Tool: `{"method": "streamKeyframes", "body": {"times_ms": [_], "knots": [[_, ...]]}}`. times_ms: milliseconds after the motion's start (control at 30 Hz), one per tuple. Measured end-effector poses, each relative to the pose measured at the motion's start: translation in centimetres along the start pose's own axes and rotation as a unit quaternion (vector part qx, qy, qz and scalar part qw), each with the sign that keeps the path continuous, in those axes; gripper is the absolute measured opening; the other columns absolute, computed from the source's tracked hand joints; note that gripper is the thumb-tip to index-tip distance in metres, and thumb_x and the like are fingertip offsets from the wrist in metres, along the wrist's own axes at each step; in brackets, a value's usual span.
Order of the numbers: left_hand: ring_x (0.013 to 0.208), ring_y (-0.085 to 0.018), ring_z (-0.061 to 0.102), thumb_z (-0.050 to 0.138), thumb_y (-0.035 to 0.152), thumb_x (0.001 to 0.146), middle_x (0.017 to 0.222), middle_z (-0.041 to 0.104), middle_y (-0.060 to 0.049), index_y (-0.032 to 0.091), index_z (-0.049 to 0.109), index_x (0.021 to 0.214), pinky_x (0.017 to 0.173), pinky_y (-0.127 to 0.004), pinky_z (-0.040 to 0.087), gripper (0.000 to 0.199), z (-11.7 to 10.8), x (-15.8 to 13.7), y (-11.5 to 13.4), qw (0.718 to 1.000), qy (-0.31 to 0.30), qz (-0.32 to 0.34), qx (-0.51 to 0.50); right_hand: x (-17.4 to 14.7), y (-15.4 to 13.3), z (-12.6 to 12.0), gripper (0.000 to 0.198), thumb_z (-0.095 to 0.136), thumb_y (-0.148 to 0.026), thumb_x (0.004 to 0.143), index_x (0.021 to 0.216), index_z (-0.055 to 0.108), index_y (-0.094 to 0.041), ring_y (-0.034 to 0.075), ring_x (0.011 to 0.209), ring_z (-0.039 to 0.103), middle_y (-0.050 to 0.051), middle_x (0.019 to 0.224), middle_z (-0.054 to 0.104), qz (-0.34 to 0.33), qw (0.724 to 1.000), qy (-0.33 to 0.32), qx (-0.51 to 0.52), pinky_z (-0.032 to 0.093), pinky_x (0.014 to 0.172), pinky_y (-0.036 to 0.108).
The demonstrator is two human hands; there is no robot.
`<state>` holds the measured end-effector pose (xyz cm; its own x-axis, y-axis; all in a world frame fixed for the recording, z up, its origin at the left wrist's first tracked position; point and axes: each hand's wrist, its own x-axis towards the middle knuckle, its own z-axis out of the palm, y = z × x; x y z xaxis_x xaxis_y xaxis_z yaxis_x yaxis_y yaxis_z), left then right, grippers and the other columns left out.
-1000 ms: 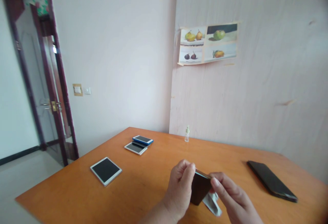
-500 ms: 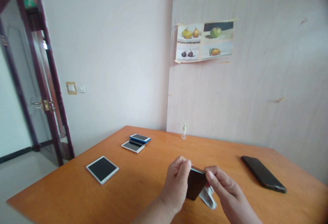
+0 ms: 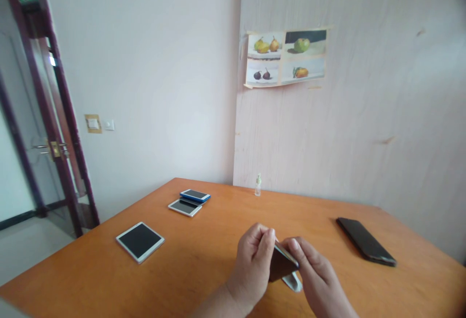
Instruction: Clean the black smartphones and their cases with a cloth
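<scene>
A dark, thin phone (image 3: 282, 264) is held up above the table, tilted, its edge facing me. My left hand (image 3: 255, 267) is closed around its left side, thumb along the top edge. At the right, my right hand (image 3: 313, 268) has its thumb bent over the phone's upper edge, fingers curled behind. A pale grey cloth (image 3: 293, 283) shows below the phone, between the hands; whether the right fingers grip it too is hidden.
On the orange wooden table (image 3: 204, 269) lie a white-framed tablet (image 3: 141, 241), a blue-edged phone (image 3: 195, 195) resting on a white device (image 3: 184, 207), and a long black case (image 3: 366, 241). A small clear bottle (image 3: 258, 187) stands near the wall.
The phone has tilted, its right corner now lower. My right hand has shifted left along its edge, and less cloth shows. The view has turned slightly right.
</scene>
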<state>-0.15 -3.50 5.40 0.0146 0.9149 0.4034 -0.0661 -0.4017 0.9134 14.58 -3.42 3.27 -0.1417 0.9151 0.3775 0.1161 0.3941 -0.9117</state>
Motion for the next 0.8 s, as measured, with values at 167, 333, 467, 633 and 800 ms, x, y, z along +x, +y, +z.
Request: {"method": "streamKeyframes", "body": {"times_ms": [167, 333, 467, 633, 800], "knots": [[0.064, -0.011, 0.045, 0.049, 0.053, 0.091, 0.066, 0.047, 0.003, 0.019, 0.049, 0.073, 0.061, -0.022, 0.039, 0.039, -0.6, 0.8, -1.2, 0.996, 0.058, -0.044, -0.049, -0.1, -0.2, -0.4, 0.037, 0.051, -0.050, 0.091, 0.114, 0.061, -0.022, 0.022, 0.090, 0.059, 0.006, 0.093, 0.064, -0.014, 0.999, -0.002, -0.043, 0.048, 0.082, 0.031], [0.065, -0.011, 0.047, 0.051, 0.054, 0.090, 0.069, 0.051, 0.003, 0.018, 0.052, 0.077, 0.060, -0.022, 0.037, 0.039, -0.5, 1.3, -2.0, 0.981, 0.094, -0.062, -0.160, 0.4, 1.7, 0.8, 0.039, 0.052, -0.052, 0.090, 0.111, 0.060, -0.019, 0.021, 0.079, 0.059, 0.006, 0.086, 0.064, 0.028, 0.997, -0.057, -0.042, 0.048, 0.072, 0.030], [0.072, -0.013, 0.053, 0.056, 0.049, 0.088, 0.076, 0.060, 0.000, 0.016, 0.059, 0.083, 0.066, -0.023, 0.040, 0.033, -0.6, 1.6, -1.8, 0.971, 0.073, -0.070, -0.216, 0.7, 2.5, 1.0, 0.038, 0.048, -0.054, 0.091, 0.096, 0.059, -0.018, 0.018, 0.075, 0.054, 0.004, 0.080, 0.060, 0.034, 0.999, -0.042, 0.000, 0.045, 0.066, 0.027], [0.095, -0.019, 0.059, 0.057, 0.040, 0.087, 0.095, 0.069, -0.005, 0.018, 0.067, 0.095, 0.083, -0.028, 0.043, 0.025, -1.9, 2.1, -1.1, 0.985, 0.056, -0.064, -0.152, 0.5, 2.0, 0.5, 0.037, 0.047, -0.053, 0.092, 0.101, 0.059, -0.019, 0.015, 0.070, 0.052, 0.002, 0.079, 0.060, 0.026, 0.999, -0.011, -0.041, 0.042, 0.062, 0.025], [0.089, -0.018, 0.059, 0.058, 0.043, 0.088, 0.091, 0.069, -0.004, 0.016, 0.070, 0.096, 0.083, -0.028, 0.042, 0.029, -2.7, 2.1, 0.0, 0.999, -0.003, -0.032, -0.040, 0.1, 1.1, 0.3, 0.034, 0.045, -0.049, 0.094, 0.102, 0.060, -0.020, 0.016, 0.067, 0.055, 0.002, 0.077, 0.064, 0.010, 0.992, -0.028, -0.122, 0.041, 0.059, 0.025]]}}
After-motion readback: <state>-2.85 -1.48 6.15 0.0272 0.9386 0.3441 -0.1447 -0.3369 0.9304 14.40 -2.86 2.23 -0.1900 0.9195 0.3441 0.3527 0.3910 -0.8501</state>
